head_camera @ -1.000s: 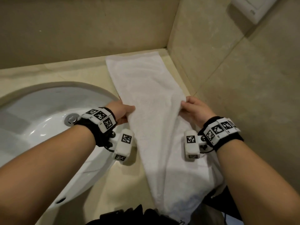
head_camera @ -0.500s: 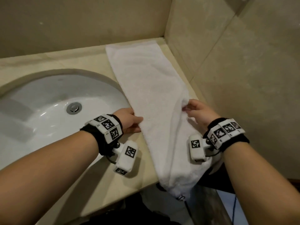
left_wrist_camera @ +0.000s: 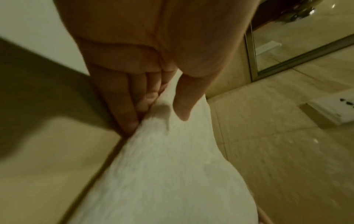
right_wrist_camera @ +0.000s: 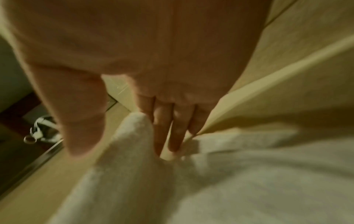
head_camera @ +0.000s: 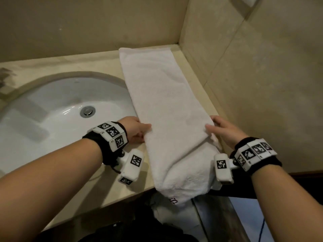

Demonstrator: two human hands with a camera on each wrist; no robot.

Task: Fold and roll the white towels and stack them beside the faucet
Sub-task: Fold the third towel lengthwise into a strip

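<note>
A long folded white towel (head_camera: 157,95) lies on the beige counter (head_camera: 78,65), running from the back corner to the front edge, where its near end hangs slightly over. My left hand (head_camera: 138,130) pinches the towel's left edge, thumb on top and fingers along the underside, as the left wrist view shows (left_wrist_camera: 159,119). My right hand (head_camera: 222,130) pinches the right edge at the same height, with the cloth (right_wrist_camera: 249,189) bunched between thumb and fingers. A shallow crease crosses the towel between the two hands.
A white oval sink (head_camera: 35,119) with a metal drain (head_camera: 87,111) lies left of the towel. Tiled walls (head_camera: 262,84) close in the back and the right side. The counter's front edge (head_camera: 104,203) runs just below my wrists.
Both hands have slid along the towel's edges toward the front of the counter. Much less of the towel hangs over the front edge than a second ago.
</note>
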